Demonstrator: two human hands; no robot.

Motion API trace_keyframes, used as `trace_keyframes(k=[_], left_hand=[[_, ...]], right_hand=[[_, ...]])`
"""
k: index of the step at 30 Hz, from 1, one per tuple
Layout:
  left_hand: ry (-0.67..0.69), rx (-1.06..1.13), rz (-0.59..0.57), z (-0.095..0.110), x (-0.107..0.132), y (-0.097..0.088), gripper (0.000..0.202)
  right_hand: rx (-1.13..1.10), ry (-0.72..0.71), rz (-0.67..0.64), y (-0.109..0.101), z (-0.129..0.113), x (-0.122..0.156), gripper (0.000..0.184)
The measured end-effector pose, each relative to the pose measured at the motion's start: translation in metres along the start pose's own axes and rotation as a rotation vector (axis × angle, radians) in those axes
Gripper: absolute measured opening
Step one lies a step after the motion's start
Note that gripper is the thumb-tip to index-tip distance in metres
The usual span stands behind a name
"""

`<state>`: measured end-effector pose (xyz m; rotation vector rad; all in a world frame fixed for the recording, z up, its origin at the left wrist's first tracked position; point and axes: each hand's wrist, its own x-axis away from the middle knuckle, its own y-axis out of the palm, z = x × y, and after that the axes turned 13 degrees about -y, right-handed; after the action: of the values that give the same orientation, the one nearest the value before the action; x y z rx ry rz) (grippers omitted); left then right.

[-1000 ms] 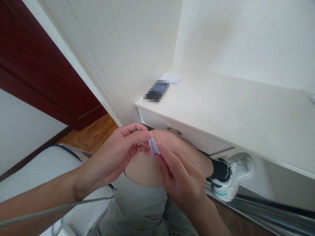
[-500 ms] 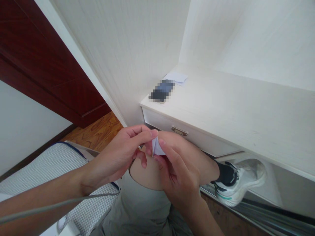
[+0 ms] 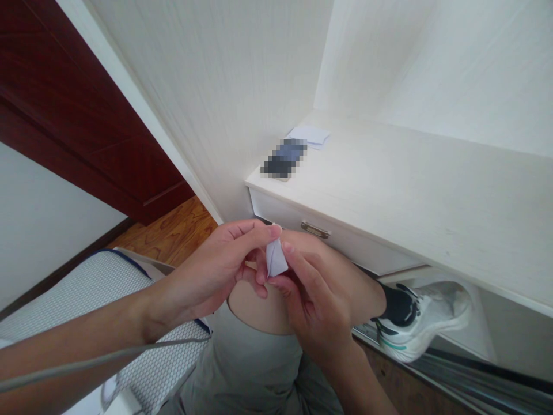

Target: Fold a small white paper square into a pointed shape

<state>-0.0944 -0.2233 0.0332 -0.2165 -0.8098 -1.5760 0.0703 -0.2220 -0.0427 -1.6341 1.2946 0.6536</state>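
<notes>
A small folded piece of white paper (image 3: pixel 276 259) is held between my two hands, just above my bent knee. My left hand (image 3: pixel 235 253) pinches its upper left edge, thumb on top and the other fingers curled behind. On the paper's right side, my right hand (image 3: pixel 311 294) grips it between thumb and forefinger. A crease runs down the paper near its left side. Part of its back is hidden by my fingers.
A blurred-out phone (image 3: pixel 284 158) and some folded white paper (image 3: pixel 310 136) lie on the white desk (image 3: pixel 410 190). Below is a drawer with a metal handle (image 3: pixel 315 230). A grey cable (image 3: pixel 103 358) crosses my left forearm. A mesh-covered bed (image 3: pixel 86 288) is at left.
The paper has turned slightly and more of its face shows between my fingers. My left fingers have shifted a little beneath it; both hands stay in nearly the same place.
</notes>
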Motion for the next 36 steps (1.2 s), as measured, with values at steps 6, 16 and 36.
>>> trace_keyframes(k=[6,16,36], left_hand=[[-0.035,0.064,-0.104,0.001,0.0,-0.003,0.033],[-0.114,0.127,-0.276,0.005,0.003,0.005,0.033],[-0.313,0.314,-0.507,0.003,-0.002,0.006,0.026]], right_hand=[[-0.163,0.114,0.02,-0.002,-0.002,-0.002,0.052],[-0.591,0.353,0.211,-0.004,-0.012,-0.008,0.035],[-0.884,0.399,0.301,-0.016,-0.006,0.005,0.011]])
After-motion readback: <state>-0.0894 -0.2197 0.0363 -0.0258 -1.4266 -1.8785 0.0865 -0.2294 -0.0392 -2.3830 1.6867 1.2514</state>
